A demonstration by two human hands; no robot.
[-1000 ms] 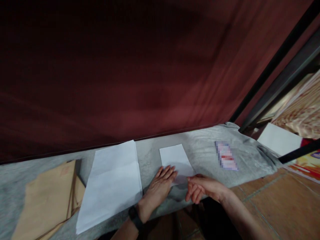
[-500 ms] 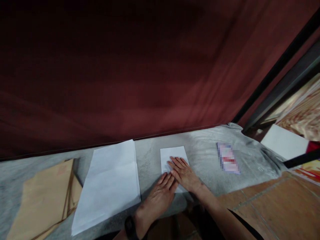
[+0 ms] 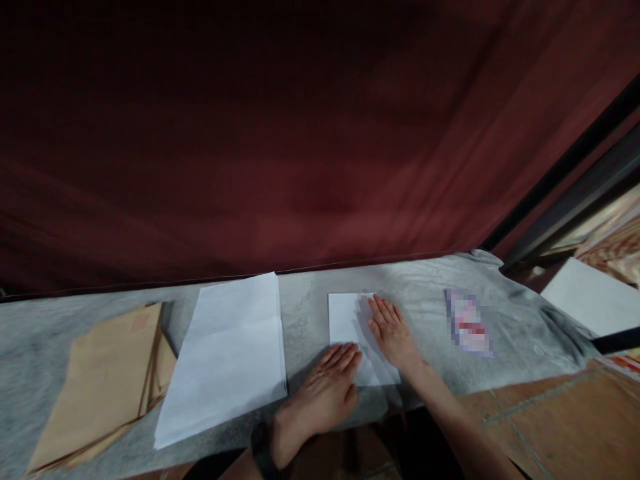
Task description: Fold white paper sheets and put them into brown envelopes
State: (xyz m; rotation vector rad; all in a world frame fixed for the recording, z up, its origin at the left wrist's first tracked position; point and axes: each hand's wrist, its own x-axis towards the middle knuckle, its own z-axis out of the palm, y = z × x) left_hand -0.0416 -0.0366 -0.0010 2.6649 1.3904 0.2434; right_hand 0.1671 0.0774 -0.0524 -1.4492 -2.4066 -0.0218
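A folded sheet of white paper (image 3: pixel 344 312) lies on the grey cloth in front of me. My left hand (image 3: pixel 327 383) rests flat on its lower left part, fingers stretched out. Along the paper's right edge lies my right hand (image 3: pixel 393 330), also flat, with its fingertips near the far right corner. Neither hand grips anything. Left of the folded sheet is a stack of larger white paper (image 3: pixel 230 353).
Brown paper envelopes (image 3: pixel 107 373) lie in a pile at the far left. A pinkish-purple item, blurred out (image 3: pixel 469 323), is on the grey cloth (image 3: pixel 420 280) at right. A dark red curtain (image 3: pixel 280 167) hangs behind. Tiled floor (image 3: pixel 530 413) shows at lower right.
My hands have moved apart. The right hand has slid rightward to the paper's right edge, while the left stays on its lower left part. The view has shifted slightly.
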